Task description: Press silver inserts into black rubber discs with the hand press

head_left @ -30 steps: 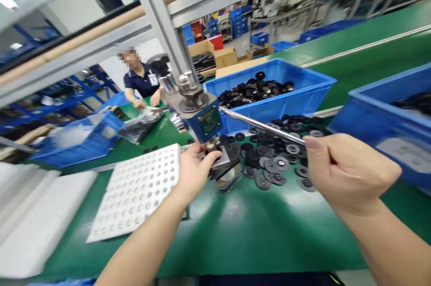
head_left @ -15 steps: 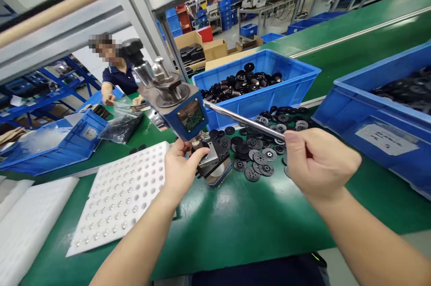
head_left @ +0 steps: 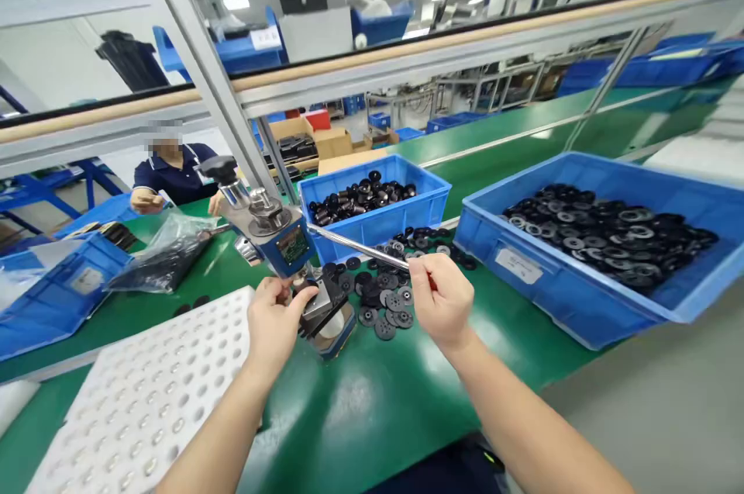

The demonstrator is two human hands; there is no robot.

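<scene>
A small blue hand press (head_left: 284, 242) stands on the green bench (head_left: 372, 401). My right hand (head_left: 442, 304) is closed around the end of its long steel lever (head_left: 360, 249). My left hand (head_left: 273, 323) pinches something small at the press base (head_left: 328, 316), under the ram; what it holds is hidden by the fingers. A heap of black discs (head_left: 387, 296) lies just behind both hands.
A white foam tray (head_left: 139, 401) with rows of holes and small metal pieces lies at left. Blue bins of black parts stand behind (head_left: 372, 226) and at right (head_left: 593, 300). Another blue bin (head_left: 52, 292) and a plastic bag (head_left: 163, 253) sit far left. A person works across the bench (head_left: 168, 172).
The view has lifted and drawn back, so the press and hands look smaller. Both hands keep their grips on the lever and at the press base.
</scene>
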